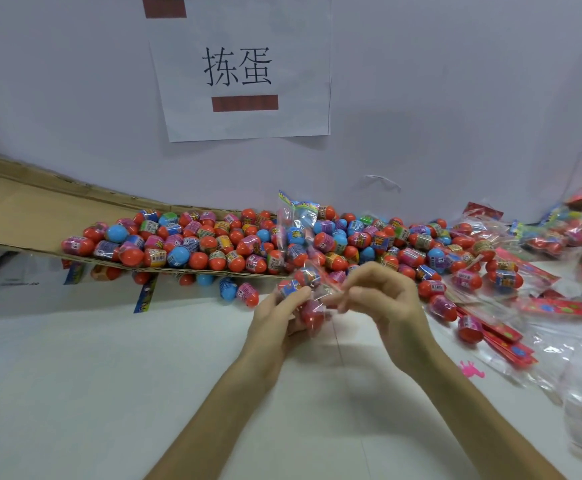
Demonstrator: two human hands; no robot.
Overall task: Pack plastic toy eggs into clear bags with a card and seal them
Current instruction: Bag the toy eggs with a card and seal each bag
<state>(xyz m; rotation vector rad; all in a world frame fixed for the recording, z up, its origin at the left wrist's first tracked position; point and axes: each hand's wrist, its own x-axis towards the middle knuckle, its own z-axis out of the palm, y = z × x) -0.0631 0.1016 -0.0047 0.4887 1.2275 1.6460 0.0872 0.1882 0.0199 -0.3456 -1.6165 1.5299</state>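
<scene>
Left grip (275, 315) cupped bag (324, 292) of eggs (312, 317) at frame centre; right grip (383, 299) pinched its mouth. Loose pinch could spill eggs before sealing.

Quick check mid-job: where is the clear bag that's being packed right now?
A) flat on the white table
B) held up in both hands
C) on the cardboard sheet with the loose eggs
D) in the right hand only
B: the left hand grips the clear bag, which has eggs inside, while the right hand pinches its edge, above the white table.
</scene>
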